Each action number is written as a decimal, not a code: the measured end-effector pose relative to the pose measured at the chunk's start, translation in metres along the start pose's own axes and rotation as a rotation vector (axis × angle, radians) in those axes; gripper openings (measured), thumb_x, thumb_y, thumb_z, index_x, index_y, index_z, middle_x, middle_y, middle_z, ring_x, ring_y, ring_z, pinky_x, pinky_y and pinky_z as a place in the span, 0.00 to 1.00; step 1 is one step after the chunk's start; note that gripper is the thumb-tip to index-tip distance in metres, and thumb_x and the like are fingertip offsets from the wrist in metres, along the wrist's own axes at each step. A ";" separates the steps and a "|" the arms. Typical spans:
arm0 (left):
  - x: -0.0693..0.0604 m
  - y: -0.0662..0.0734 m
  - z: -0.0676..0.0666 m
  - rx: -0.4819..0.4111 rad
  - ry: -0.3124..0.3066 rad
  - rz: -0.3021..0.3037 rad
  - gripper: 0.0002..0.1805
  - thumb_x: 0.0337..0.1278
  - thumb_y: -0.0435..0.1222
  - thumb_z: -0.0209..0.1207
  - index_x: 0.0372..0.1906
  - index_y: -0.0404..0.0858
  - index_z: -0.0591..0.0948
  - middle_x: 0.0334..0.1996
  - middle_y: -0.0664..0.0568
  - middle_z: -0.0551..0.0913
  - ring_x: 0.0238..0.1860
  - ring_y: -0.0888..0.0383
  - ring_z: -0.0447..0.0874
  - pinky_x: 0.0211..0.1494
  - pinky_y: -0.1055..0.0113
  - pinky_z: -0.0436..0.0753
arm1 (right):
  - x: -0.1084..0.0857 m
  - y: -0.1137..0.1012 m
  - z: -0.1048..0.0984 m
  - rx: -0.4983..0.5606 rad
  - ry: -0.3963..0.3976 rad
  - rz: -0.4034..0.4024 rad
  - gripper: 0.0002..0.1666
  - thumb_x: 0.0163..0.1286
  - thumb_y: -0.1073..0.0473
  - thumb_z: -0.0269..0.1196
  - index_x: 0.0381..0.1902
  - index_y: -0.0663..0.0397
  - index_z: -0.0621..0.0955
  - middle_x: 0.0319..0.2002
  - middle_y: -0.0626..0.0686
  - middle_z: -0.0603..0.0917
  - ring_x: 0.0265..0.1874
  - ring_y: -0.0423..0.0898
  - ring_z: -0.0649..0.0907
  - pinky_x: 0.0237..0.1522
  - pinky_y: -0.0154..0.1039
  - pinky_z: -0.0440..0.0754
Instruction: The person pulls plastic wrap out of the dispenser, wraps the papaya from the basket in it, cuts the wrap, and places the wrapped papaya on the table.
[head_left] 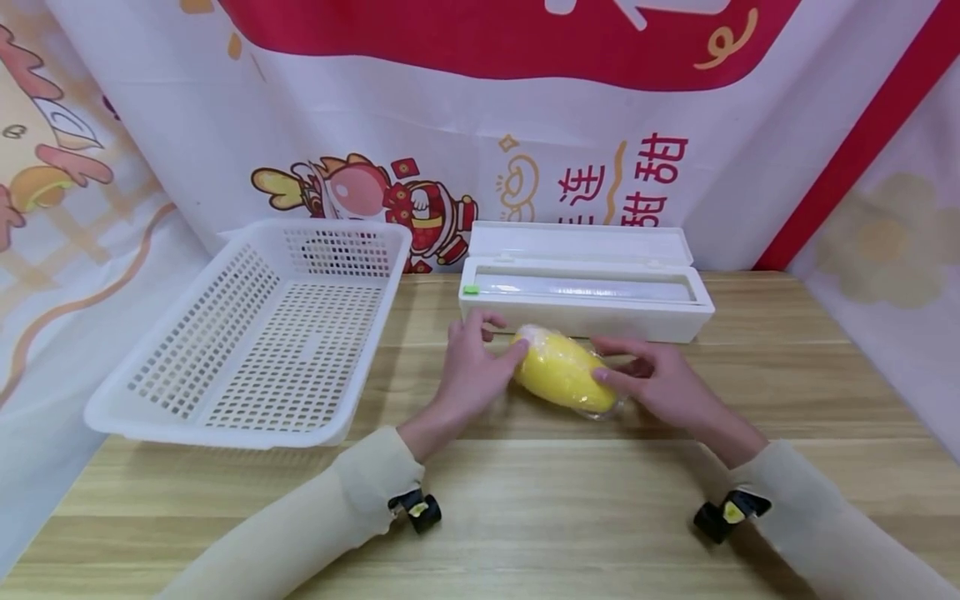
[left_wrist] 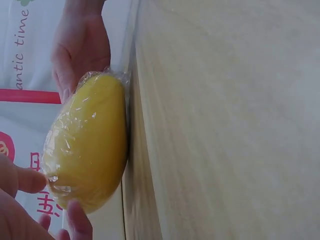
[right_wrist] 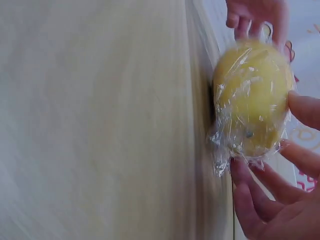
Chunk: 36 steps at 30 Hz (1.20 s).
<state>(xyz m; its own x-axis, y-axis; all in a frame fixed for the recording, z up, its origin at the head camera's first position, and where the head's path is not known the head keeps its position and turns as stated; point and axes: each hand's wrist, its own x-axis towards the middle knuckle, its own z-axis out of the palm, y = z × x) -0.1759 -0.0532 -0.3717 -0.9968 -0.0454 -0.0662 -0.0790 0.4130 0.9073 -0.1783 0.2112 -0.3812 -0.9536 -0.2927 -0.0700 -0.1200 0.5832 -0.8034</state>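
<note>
A yellow mango (head_left: 564, 372), wrapped in clear cling film, lies between the two hands, low over the tabletop. The left hand (head_left: 474, 365) holds its left end, the thumb on the near side. At the other end the right hand (head_left: 666, 385) grips with thumb and fingers. Wrinkled film shows over the mango (left_wrist: 90, 142) in the left wrist view. Loose film bunches at the end of the mango (right_wrist: 252, 100) nearest the right hand in the right wrist view. Just behind stands a white cling film dispenser (head_left: 585, 317), lid raised, with a film roll inside.
A white perforated plastic basket (head_left: 345, 429) stands on the left of the wooden table (head_left: 555, 517). Behind the dispenser hangs a printed white and red cloth (head_left: 360, 100). More cloth hangs along both sides.
</note>
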 end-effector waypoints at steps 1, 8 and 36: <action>0.001 0.000 0.000 -0.005 0.010 -0.008 0.19 0.69 0.47 0.67 0.57 0.48 0.75 0.59 0.48 0.73 0.54 0.52 0.76 0.52 0.61 0.82 | -0.001 -0.001 0.002 0.010 -0.005 0.008 0.34 0.75 0.41 0.68 0.74 0.45 0.78 0.71 0.56 0.80 0.60 0.56 0.85 0.57 0.47 0.86; 0.001 -0.002 0.000 -0.103 -0.057 0.021 0.12 0.74 0.41 0.65 0.52 0.43 0.76 0.54 0.48 0.80 0.41 0.50 0.88 0.42 0.61 0.91 | -0.011 -0.010 0.020 0.107 0.019 0.096 0.36 0.69 0.39 0.73 0.68 0.49 0.80 0.60 0.58 0.85 0.56 0.53 0.86 0.50 0.41 0.89; -0.013 -0.019 0.010 -0.026 -0.309 0.281 0.36 0.33 0.15 0.76 0.48 0.54 0.91 0.76 0.47 0.52 0.74 0.44 0.64 0.68 0.52 0.83 | -0.009 -0.009 0.047 0.057 0.022 -0.021 0.49 0.57 0.71 0.79 0.71 0.59 0.65 0.55 0.63 0.85 0.44 0.49 0.86 0.43 0.33 0.87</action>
<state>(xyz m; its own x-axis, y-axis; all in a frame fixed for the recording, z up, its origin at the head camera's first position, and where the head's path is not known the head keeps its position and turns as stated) -0.1619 -0.0516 -0.3925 -0.9371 0.3424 0.0673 0.1929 0.3475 0.9176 -0.1552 0.1725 -0.4010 -0.9571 -0.2871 -0.0402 -0.1246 0.5326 -0.8371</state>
